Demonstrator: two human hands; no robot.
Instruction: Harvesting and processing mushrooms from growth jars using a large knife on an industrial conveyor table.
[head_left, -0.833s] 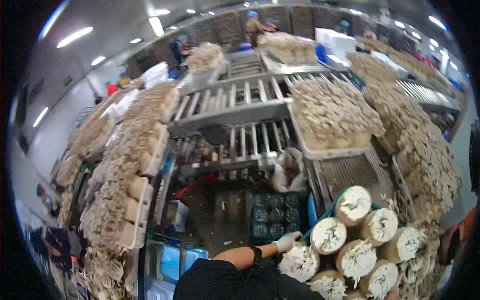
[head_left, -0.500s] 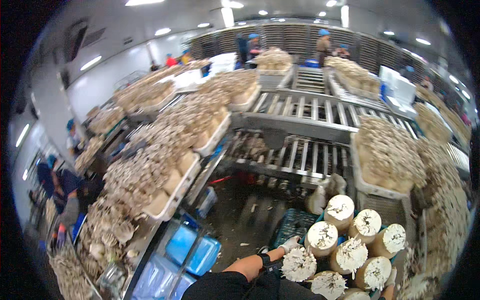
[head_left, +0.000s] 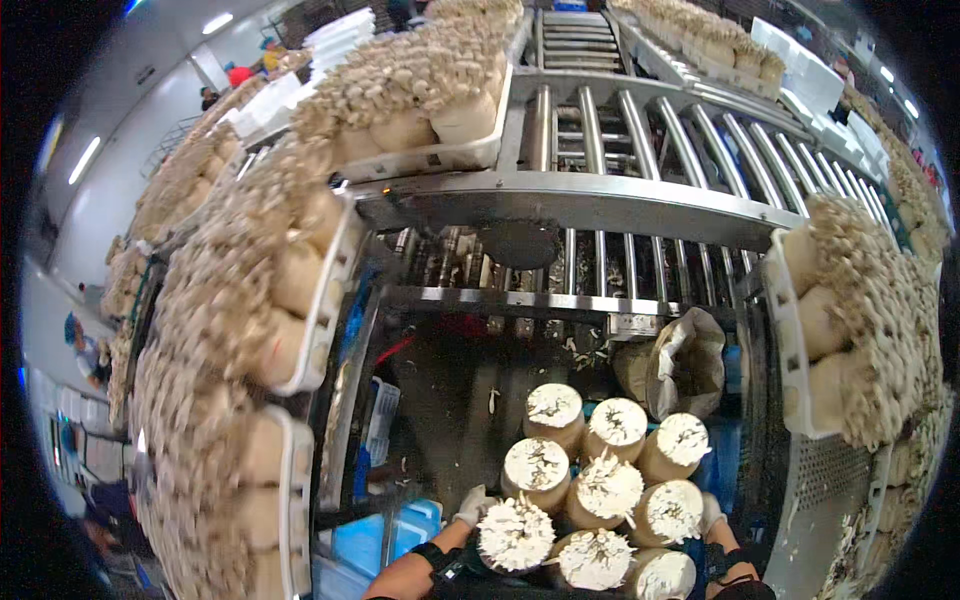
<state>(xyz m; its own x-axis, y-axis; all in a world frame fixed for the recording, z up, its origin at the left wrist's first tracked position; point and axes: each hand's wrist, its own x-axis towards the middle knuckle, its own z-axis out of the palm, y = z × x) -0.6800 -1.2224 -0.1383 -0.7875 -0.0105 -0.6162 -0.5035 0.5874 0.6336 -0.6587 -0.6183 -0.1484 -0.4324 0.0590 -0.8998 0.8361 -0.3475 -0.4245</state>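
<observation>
Several tan cylinders with white, ragged tops (head_left: 607, 487) stand upright, packed close together in front of me. Bits of pale stem stick up from the nearest white top (head_left: 516, 535). The crate carrying them is almost wholly hidden beneath the load. At its left side, my left hand (head_left: 473, 505), in a white glove, has its fingers curled at the edge. My right hand (head_left: 712, 514), gloved alike, is closed against the right side, its fingers partly hidden behind the cylinders. Both forearms reach in from the lower edge.
White trays of mushroom clusters line the left (head_left: 300, 480) and the right (head_left: 800, 360). Ahead, a metal frame (head_left: 600, 195) bears a roller conveyor (head_left: 650, 140). An open sack (head_left: 690, 365) stands beyond the load; blue bins (head_left: 370, 540) sit at lower left. Scraps litter the dark floor (head_left: 460, 400).
The view has turned and tipped downward. The loaded crate now sits nearer the middle, between the side trays, and both hands remain at its sides. More of my right hand shows.
</observation>
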